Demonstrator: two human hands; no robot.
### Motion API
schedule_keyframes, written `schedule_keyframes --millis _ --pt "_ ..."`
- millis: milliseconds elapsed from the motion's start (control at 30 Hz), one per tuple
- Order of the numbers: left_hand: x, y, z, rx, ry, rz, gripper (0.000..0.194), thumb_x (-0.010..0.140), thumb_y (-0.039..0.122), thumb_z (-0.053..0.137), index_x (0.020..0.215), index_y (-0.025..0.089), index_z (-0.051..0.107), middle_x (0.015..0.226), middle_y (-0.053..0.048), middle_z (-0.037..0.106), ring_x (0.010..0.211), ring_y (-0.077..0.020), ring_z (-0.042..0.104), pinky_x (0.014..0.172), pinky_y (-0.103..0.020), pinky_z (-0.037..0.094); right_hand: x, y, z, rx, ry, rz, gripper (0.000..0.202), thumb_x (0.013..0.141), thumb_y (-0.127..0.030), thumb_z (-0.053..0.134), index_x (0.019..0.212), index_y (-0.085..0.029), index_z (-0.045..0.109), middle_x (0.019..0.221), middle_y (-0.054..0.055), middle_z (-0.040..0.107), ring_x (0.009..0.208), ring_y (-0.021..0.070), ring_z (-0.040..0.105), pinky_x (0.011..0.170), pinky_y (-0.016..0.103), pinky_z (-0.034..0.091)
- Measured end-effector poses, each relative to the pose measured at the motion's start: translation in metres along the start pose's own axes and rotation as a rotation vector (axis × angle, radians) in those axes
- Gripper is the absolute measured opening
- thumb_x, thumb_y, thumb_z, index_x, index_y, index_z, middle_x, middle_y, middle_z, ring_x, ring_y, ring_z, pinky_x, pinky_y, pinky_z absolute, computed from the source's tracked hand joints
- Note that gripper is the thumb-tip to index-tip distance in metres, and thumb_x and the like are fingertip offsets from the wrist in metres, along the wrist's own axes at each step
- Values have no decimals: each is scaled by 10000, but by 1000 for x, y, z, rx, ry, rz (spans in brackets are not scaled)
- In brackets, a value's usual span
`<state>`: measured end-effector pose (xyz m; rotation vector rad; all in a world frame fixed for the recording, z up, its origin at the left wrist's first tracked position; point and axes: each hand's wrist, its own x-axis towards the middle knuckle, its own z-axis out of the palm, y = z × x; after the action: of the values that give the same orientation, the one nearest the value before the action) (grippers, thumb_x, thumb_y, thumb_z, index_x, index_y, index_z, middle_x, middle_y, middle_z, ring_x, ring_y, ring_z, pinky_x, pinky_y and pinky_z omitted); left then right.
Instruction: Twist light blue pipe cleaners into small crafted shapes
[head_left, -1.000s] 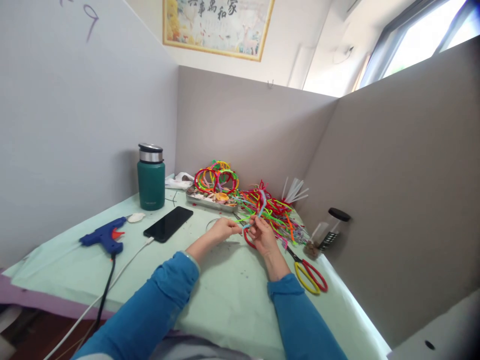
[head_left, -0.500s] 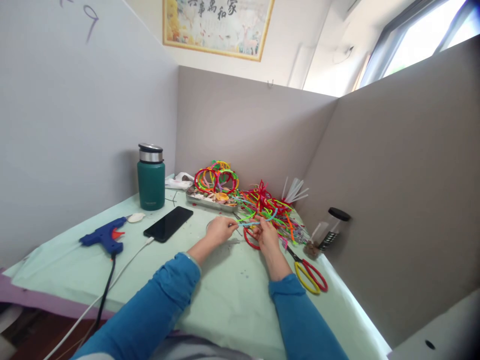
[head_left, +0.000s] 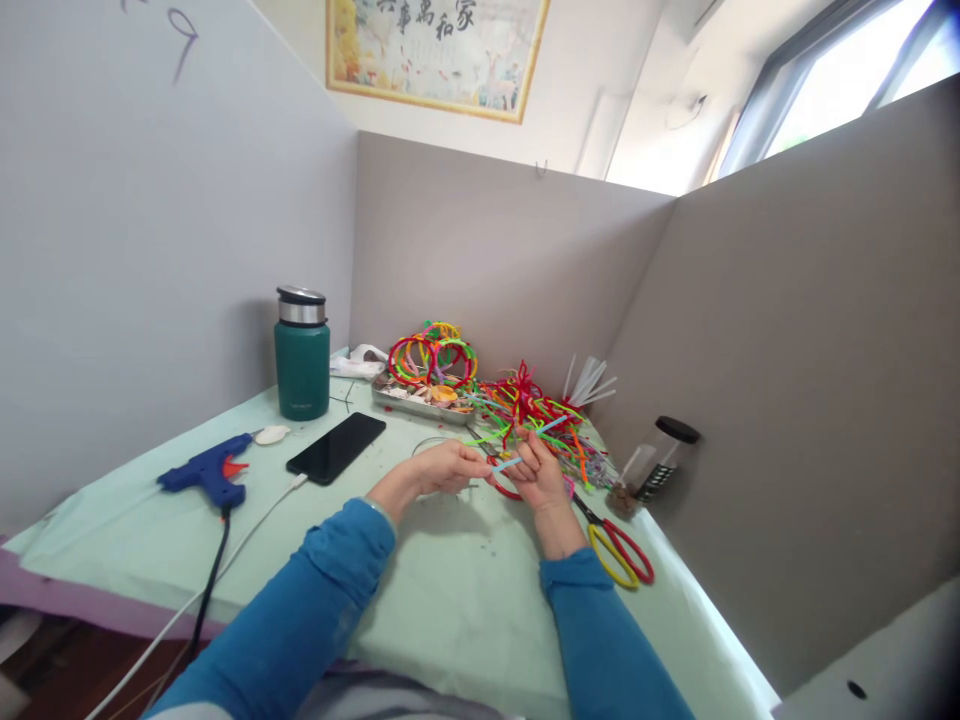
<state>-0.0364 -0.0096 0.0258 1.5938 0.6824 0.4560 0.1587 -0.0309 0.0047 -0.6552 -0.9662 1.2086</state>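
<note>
A light blue pipe cleaner (head_left: 553,424) runs through the fingers of both hands above the table's middle. My left hand (head_left: 450,467) is closed, pinching its near end between thumb and fingertips. Beside it, my right hand (head_left: 541,478) has its fingers curled round the same pipe cleaner, and one tip sticks out up and to the right. The fingers hide its middle stretch. Under the hands lies a red-handled tool (head_left: 505,489), partly covered. Just behind is a tangled heap of coloured pipe cleaners (head_left: 525,400).
A metal tray (head_left: 420,408) with coloured rings stands at the back. On the left are a green bottle (head_left: 302,370), a phone (head_left: 337,448) and a blue glue gun (head_left: 210,474) with its cord. Scissors (head_left: 622,552) and a black-lidded jar (head_left: 660,470) lie at right.
My left hand has moved right, closer to my right hand. The blue pipe cleaner, stretched across between the hands before, now slants up to the right, and my right fingers have curled in more.
</note>
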Motion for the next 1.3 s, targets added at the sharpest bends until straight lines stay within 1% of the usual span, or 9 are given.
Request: schedule_keyframes --millis 67,133,267,367,567,700,833,1067,1300 --pt "-1 1 2 32 -27 -11 516 626 558 697 881 110 708 434 97 214 399 -46 160 417 -223 161 0 -1 -1 0 28 -34 261 801 -478 594 772 -220 612 403 -118 145 347 73 113 368 219 193" --pt "2 -2 3 150 113 23 484 688 559 634 899 132 715 427 82 266 397 -57 197 418 -225 167 1 -1 -2 42 56 -49 241 792 -458 616 775 -218 607 414 -113 212 346 64 149 369 212 211" --pt "13 -9 1 492 435 127 344 746 467 586 790 158 732 505 48 457 486 -71 336 489 -208 243 6 2 -3 139 111 -13 260 743 -453 677 830 -220 600 635 -53 566 380 44 321 371 190 278" --pt "17 -13 1 653 537 155 316 787 413 544 766 159 732 568 25 566 545 -92 423 527 -207 266 7 9 2 63 130 66 333 690 -467 726 875 -219 603 812 0 658 515 83 518 404 191 361" --pt "17 -14 5 863 587 183 296 833 404 510 883 210 728 796 -33 707 688 -145 561 605 -211 325 2 28 10 -362 95 117 375 647 -505 731 635 -165 575 466 -46 518 366 60 393 340 182 250" --pt "17 -12 8 889 653 136 273 855 374 494 968 216 685 837 -56 701 765 -174 593 649 -228 357 2 29 8 -372 158 42 380 629 -502 735 586 -175 545 418 -57 480 351 62 376 353 194 248" --pt "18 -10 7 841 662 89 245 857 340 483 845 188 675 763 -39 680 728 -155 577 629 -221 355 4 29 8 -339 201 12 364 606 -471 753 581 -181 534 426 -55 487 365 66 384 372 204 260" --pt "16 -10 4 495 256 54 270 807 345 496 824 154 687 519 21 593 463 -93 420 485 -195 306 4 29 10 -332 165 -58 342 632 -447 746 588 -174 544 446 -55 476 395 62 374 404 208 272" --pt "21 -15 -3 576 457 95 298 794 365 516 746 151 719 607 4 639 504 -87 426 493 -195 279 7 26 5 -270 222 -93 348 626 -445 751 566 -186 527 433 -50 471 398 68 361 390 205 270"
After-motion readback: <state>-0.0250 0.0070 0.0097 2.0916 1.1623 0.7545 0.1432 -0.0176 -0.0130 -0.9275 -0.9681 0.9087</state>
